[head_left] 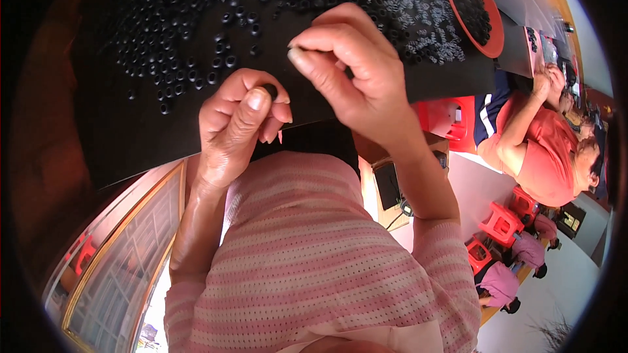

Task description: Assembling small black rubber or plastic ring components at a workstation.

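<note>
Head view: left hand pinches a small black rubber ring, light, pliable, best gripped by its rim; right hand curled, fingertips pinched on something unseen.

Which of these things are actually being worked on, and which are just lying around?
In use:
- left hand, pinching a small black ring
- right hand, fingertips pinched together, what they hold too small to tell
- loose black rings on the black table

Lying about:
- orange bowl of rings
- red stools
- a co-worker's hands, busy at their own place
</note>
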{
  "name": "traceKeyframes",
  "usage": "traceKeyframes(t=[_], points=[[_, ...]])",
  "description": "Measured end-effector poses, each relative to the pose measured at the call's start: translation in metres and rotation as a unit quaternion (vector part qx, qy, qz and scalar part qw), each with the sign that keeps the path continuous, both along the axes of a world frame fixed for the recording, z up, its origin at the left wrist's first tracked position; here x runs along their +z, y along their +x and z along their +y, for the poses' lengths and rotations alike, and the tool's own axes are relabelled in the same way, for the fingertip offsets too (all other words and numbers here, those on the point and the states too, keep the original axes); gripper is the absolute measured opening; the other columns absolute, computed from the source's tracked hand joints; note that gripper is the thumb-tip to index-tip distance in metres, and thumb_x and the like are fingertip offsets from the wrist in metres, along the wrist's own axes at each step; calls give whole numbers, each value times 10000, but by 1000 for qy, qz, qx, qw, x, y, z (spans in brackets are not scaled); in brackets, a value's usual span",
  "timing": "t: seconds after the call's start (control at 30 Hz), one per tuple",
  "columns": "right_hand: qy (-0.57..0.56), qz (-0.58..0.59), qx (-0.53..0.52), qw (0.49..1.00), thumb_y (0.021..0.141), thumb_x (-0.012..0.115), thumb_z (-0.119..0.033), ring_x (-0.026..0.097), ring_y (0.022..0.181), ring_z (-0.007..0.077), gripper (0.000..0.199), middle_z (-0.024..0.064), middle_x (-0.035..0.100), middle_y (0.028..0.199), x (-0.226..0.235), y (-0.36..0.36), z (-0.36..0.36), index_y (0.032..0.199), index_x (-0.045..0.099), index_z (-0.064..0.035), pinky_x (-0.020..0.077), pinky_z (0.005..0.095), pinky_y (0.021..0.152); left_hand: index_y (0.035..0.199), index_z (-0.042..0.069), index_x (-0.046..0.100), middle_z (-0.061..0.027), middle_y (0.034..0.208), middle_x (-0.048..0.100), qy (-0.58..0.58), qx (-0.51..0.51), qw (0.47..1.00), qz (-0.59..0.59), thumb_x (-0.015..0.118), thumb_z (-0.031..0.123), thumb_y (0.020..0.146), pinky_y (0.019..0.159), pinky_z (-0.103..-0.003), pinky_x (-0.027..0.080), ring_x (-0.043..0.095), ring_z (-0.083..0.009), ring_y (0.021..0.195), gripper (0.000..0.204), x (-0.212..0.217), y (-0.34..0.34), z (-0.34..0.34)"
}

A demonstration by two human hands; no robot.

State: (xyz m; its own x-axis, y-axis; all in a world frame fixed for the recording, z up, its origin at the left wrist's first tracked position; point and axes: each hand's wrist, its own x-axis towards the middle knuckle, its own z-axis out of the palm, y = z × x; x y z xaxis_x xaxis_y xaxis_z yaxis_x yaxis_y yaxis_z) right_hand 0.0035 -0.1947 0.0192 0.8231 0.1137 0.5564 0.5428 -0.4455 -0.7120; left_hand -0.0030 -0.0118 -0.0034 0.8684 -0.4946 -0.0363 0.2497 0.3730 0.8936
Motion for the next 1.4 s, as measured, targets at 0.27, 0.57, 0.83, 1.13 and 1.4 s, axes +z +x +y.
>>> traceKeyframes(t=[0.27, 0.57, 0.83, 1.13, 1.4], points=[[-340, -53, -58, 937, 705, 713, -94, 573, 730, 226, 176, 53, 537, 818, -22, 18, -10, 877, 679, -78, 486, 321, 597, 970, -3, 556, -52, 806, 592, -7, 8, 999, -30, 540, 224, 958, 523, -206, 427, 457, -58, 581, 228, -4, -1, -5], [-267, -35, -158, 950, 834, 608, -39, 592, 739, 274, 130, 87, 568, 856, 7, 11, -125, 959, 619, -74, 469, 349, 624, 940, 6, 579, -37, 797, 597, -12, -8, 999, -42, 536, 230, 960, 528, -197, 419, 462, -53, 577, 229, -5, 0, -3], [-430, 104, -137, 886, 847, 576, -79, 584, 822, 305, 150, 82, 546, 910, 13, 11, -151, 991, 617, -89, 477, 398, 685, 938, 1, 589, -32, 774, 604, -15, -11, 999, -50, 542, 227, 957, 517, -194, 411, 466, -51, 573, 232, -6, 0, -2], [-435, 65, -139, 887, 818, 579, -67, 580, 793, 299, 55, 79, 545, 877, 6, 22, -149, 870, 570, -80, 473, 394, 640, 938, 1, 586, -36, 779, 603, -3, -10, 999, -46, 530, 219, 963, 520, -195, 411, 473, -56, 577, 227, -6, -1, 1], [-119, 143, -79, 980, 822, 545, 36, 522, 687, 83, 218, 2, 549, 785, 24, 4, -105, 997, 626, -65, 427, 209, 638, 1014, -12, 545, -59, 821, 598, -66, -39, 997, -3, 456, 314, 988, 512, -200, 385, 464, -68, 577, 340, -10, 6, 3]])
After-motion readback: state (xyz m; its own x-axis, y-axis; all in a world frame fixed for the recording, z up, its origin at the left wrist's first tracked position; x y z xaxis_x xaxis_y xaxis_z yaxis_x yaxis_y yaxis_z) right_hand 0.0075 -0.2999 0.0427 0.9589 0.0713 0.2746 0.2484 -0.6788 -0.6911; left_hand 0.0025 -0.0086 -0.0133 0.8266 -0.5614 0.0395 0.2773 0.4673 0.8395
